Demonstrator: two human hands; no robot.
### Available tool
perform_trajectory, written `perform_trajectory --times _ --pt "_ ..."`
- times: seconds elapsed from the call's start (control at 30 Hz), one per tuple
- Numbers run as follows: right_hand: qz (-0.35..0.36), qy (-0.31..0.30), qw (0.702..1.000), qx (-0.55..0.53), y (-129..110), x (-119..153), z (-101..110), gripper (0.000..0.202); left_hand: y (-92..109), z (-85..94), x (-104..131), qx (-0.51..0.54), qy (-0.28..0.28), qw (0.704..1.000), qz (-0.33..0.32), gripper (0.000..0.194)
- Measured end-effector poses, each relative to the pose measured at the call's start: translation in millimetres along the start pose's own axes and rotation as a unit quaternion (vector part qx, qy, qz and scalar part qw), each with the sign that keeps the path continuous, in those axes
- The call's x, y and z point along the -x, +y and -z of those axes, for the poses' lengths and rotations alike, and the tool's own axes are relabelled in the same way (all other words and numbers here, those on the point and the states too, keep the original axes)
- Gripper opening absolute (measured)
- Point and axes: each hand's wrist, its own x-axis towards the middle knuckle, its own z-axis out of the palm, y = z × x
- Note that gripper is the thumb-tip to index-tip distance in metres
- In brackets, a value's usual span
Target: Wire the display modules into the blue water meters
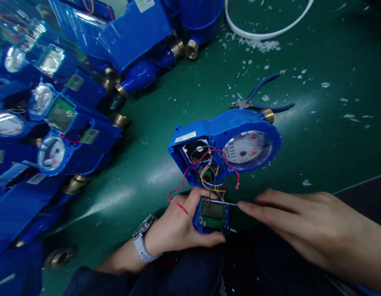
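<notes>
A blue meter with a round dial lies on the green table, its square compartment uncovered. Red, yellow, black and white wires run from that compartment to a small display module with a green board and blue frame. My left hand, a watch on its wrist, is closed round this module at the table's near edge. In my right hand is a thin metal tool, pinched between the fingers, its far end over the module's upper edge. One red wire stands loose above the left hand.
Many blue meters crowd the left side and the back. Pliers with blue handles lie just behind the held meter. White scraps and a white ring are farther back.
</notes>
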Motion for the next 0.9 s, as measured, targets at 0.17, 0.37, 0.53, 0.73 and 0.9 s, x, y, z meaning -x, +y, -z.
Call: perform_trajectory --times 0.17,0.37,0.53,0.73,0.9 --pt "0.020 0.007 0.994 0.106 -12.7 -1.0 3.8 0.054 0.2 0.2 -0.2 -0.014 -0.007 1.000 0.012 0.057" --pt "-0.007 0.031 0.999 0.007 -3.0 5.2 -14.4 0.046 -0.2 -0.8 -0.8 -0.006 -0.005 1.000 0.012 0.056" --pt "-0.030 0.057 0.987 -0.146 6.1 2.0 -26.5 0.035 -1.9 -1.2 -0.5 0.043 0.004 0.999 0.003 0.054" --pt "-0.052 0.099 0.962 -0.250 2.6 -2.6 -40.4 0.034 -5.6 1.2 -1.8 0.124 0.009 0.992 0.000 0.057" --pt "-0.082 0.109 0.947 -0.290 -1.8 -7.3 -40.2 0.033 -7.8 3.1 -3.6 0.199 0.006 0.980 0.011 0.058"
